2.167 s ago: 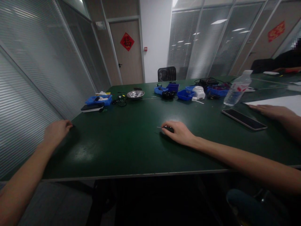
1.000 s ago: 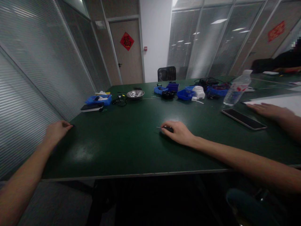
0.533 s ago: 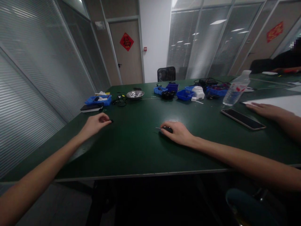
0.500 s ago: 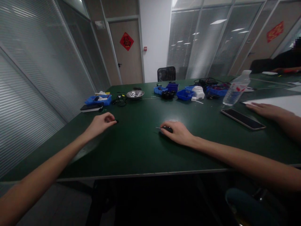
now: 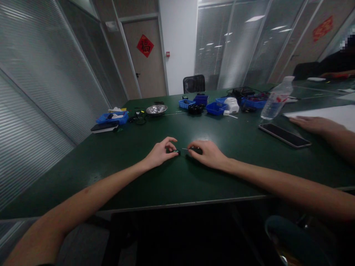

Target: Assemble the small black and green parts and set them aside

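We see the left hand (image 5: 161,153) near the middle of the counter (image 5: 155,188), its thumb and lower fingers narrowed on a small black piece (image 5: 176,152), with the forefinger lifted away; something so small probably leaves room only for a fingertip grip, and the raised finger seems to keep the piece's outer end uncovered. Facing it, the right hand (image 5: 209,153) has its fingers curled around a small dark tool (image 5: 197,150), mostly hidden by the palm, so that a thin metal tip (image 5: 185,149) points at the black piece, with a narrow gap between them. The right forearm lies low along the counter, likely to keep that tip steady; whether the left hand rests on the surface, we cannot tell. The phone (image 5: 284,135) and bottle (image 5: 277,99) stand off to the right, beside another person's hand (image 5: 317,125) laid flat on a white sheet (image 5: 330,114), perhaps to hold it down. The metal bowl (image 5: 156,110) sits farther back, well apart from both hands.
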`<action>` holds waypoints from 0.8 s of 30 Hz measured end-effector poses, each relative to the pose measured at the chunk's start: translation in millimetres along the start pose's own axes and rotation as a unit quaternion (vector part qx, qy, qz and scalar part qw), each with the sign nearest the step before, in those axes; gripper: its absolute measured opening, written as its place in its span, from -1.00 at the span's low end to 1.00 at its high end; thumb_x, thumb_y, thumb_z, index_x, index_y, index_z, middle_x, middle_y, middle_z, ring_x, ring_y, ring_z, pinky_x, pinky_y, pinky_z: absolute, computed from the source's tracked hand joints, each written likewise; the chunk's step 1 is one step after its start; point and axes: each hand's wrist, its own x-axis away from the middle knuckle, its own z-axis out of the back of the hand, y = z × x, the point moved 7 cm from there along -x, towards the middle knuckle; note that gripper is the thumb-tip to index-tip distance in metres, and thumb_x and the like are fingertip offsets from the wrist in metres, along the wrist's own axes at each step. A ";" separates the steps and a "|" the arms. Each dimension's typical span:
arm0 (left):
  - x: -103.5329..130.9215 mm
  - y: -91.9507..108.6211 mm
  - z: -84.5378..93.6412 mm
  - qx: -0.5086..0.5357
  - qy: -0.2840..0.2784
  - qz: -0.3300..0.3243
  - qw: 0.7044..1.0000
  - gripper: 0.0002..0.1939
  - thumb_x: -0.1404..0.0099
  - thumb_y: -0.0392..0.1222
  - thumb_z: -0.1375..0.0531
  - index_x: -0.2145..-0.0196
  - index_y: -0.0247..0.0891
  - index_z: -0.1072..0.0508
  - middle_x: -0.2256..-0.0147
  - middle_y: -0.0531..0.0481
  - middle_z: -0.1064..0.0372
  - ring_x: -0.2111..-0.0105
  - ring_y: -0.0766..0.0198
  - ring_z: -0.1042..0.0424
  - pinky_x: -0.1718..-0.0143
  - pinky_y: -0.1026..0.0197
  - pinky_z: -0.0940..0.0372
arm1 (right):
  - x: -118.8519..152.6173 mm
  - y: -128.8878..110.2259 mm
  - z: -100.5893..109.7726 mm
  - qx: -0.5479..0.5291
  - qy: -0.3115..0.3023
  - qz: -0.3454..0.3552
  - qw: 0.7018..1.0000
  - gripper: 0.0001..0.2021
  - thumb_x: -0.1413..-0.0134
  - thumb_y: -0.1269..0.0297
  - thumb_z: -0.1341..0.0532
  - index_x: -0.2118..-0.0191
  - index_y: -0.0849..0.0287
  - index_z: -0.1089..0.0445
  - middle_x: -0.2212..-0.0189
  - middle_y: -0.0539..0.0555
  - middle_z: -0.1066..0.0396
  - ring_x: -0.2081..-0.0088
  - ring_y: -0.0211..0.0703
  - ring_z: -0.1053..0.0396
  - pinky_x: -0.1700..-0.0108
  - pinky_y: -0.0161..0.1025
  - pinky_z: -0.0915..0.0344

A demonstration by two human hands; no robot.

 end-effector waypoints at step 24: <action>1.1 -2.7 2.5 -0.033 -0.050 -0.015 0.998 -0.76 -0.40 -0.09 -0.37 0.05 -0.24 -0.68 0.07 -0.13 -0.53 0.12 0.12 -0.45 0.07 0.12 -0.32 | 3.9 -11.4 -4.7 -0.009 -0.039 0.078 0.996 -0.73 -0.52 0.11 -0.17 -0.07 0.09 -0.56 0.10 0.12 -0.59 0.16 -0.06 -0.51 0.14 -0.15 -0.31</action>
